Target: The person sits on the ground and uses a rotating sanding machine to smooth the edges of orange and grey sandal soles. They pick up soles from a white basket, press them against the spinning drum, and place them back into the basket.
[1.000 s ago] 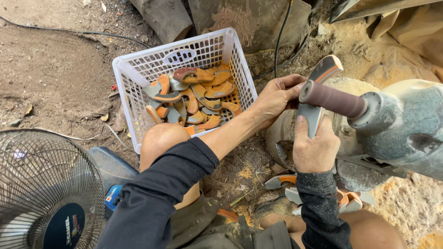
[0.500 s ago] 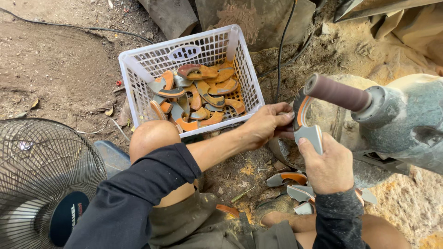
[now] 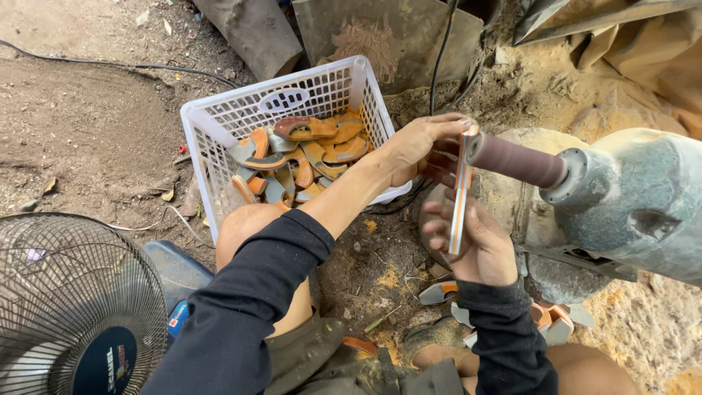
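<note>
Curved piece (image 3: 459,196) had turned edge-on against the sanding drum (image 3: 515,161); your left hand (image 3: 420,146) and right hand (image 3: 475,245) pinched it (basket (image 3: 219,157) left of drum).

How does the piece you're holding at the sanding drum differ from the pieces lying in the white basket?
The held piece stands edge-on and near upright, gripped by the left hand above and the right hand below, against the sanding drum. The pieces in the basket lie loose and flat, heaped across one another. The held piece shows a thin orange-and-grey edge; the basket pieces show broad curved faces. Both share orange and grey layers.
</note>
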